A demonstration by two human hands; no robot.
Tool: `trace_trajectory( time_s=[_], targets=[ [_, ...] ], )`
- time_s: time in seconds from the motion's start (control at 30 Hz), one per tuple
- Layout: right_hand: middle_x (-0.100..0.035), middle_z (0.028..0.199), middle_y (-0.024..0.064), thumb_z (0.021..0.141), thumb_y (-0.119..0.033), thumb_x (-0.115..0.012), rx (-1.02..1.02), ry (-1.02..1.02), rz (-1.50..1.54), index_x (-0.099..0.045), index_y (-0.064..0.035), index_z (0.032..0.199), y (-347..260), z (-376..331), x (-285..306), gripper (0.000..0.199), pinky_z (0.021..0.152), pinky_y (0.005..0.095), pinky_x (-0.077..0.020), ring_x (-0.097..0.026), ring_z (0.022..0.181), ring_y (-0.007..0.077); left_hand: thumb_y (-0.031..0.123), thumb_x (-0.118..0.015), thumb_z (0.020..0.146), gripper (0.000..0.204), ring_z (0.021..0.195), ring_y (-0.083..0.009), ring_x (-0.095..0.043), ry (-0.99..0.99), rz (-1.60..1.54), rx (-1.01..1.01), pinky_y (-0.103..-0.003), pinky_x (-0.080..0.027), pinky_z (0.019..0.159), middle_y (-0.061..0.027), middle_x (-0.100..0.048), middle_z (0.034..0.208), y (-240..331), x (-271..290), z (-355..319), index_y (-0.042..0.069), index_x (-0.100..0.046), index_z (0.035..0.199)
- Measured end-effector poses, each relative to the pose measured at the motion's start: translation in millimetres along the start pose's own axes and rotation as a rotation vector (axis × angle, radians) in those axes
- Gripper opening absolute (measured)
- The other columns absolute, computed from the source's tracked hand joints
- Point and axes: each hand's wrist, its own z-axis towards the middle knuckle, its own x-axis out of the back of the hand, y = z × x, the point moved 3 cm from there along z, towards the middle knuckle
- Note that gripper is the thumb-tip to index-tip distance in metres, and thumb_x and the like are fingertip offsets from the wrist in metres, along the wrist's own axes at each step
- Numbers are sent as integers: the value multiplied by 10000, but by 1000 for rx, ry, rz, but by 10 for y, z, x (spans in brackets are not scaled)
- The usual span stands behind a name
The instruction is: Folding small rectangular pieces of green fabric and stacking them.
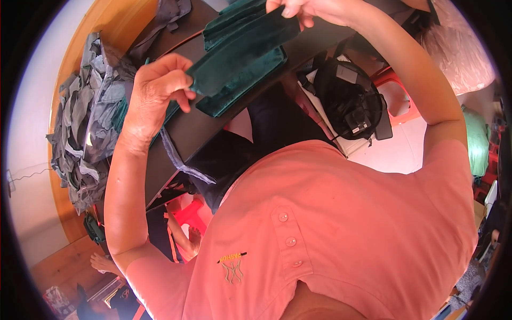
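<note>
A strip of dark green velvet (242,56) is stretched between my two hands, above a dark tabletop (194,133). My left hand (160,88) is closed on its near left end, thumb and fingers pinching the edge. At the far right end, my right hand (314,10) pinches the other edge and is partly cut off by the top of the picture. Under the held strip lies a folded green velvet piece (234,96). More green velvet (226,24) lies behind it.
A heap of grey cloth pieces (85,122) is on the left. A narrow bluish-grey strip (181,162) hangs over the table's near edge. Right of the table are a black mesh bag (346,90), a red stool (400,101) and a clear plastic bag (461,48).
</note>
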Motion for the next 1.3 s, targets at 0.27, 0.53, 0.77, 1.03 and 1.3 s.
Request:
trace_trajectory(
  time_s=[0.27, 0.53, 0.77, 1.03, 1.3],
  targets=[
    [-633, 628, 134, 744, -20, -628, -211, -58, -38, -701, 58, 876, 324, 296, -378, 169, 369, 316, -429, -599, 425, 229, 98, -647, 882, 205, 638, -199, -670, -20, -150, 280, -299, -529, 459, -73, -641, 790, -523, -3, -171, -43, -662, 1031],
    [-629, 632, 130, 755, -23, -629, -216, -32, -187, -697, 50, 880, 330, 297, -366, 159, 373, 314, -422, -584, 424, 214, 253, -766, 873, 275, 677, -86, -603, 55, 176, 164, -247, -457, 491, 5, -637, 805, -442, -128, -202, 9, -715, 990],
    [-631, 647, 110, 782, -48, -642, -231, -24, -258, -695, 37, 899, 288, 269, -393, 154, 386, 309, -431, -594, 441, 207, 269, -753, 889, 249, 595, -73, -564, 16, 327, 126, -231, -403, 471, 14, -601, 706, -521, -5, -130, 39, -690, 818],
    [-617, 631, 84, 782, -71, -645, -175, -45, -264, -695, 19, 883, 300, 261, -425, 144, 390, 297, -433, -581, 433, 183, 259, -782, 899, 235, 609, -50, -532, 195, 341, 17, -224, -390, 495, 36, -573, 701, -573, -37, -138, 40, -698, 911],
    [-633, 662, 79, 807, -96, -661, -187, -7, -278, -707, 5, 894, 265, 236, -429, 141, 410, 298, -438, -594, 463, 180, 140, -753, 898, 200, 739, -236, -620, 225, 775, -408, -355, -480, 675, -84, -619, 841, -699, -84, -107, -8, -690, 1017]
  ],
)
